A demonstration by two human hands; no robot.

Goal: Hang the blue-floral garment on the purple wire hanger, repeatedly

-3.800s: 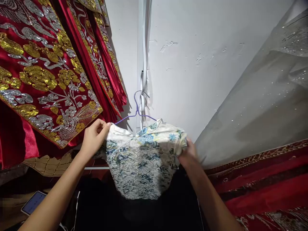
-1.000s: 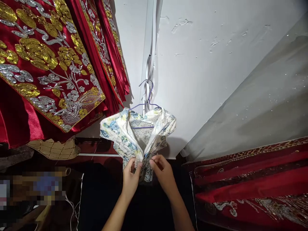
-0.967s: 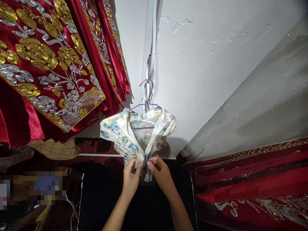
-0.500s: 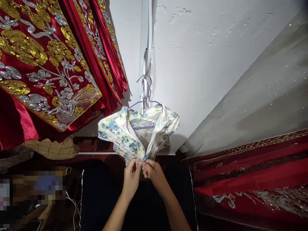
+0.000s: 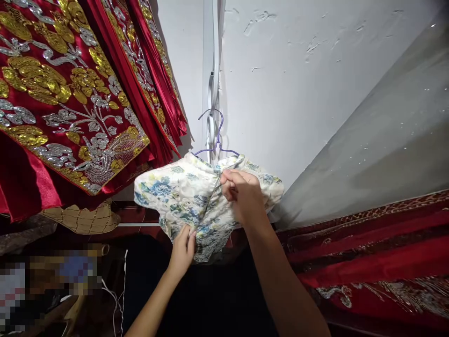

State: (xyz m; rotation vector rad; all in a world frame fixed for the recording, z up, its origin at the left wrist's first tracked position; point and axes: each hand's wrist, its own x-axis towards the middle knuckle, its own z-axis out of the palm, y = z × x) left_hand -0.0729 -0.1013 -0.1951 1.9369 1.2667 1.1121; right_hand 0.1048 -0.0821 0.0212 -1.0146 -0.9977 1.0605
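A short-sleeved blouse, white with blue, green and yellow flowers, hangs on a purple hanger in front of me. Its front edges meet along a slanting line that looks like a zip. Low on that line, my left hand pinches the cloth between thumb and fingers. My right hand is closed in a pinch at the top of the line, just under the collar. The zip's pull is hidden by the fingers.
Red garments with gold and silver sequins hang at the left. Behind the hanger runs a white strap or pole along the white wall. Greyish sheer fabric and red embroidered cloth lie at the right. White cables show lower left.
My right hand has moved up from the blouse's lower front to the collar, and the open neckline has come together. My left hand has shifted slightly left and stays on the cloth.
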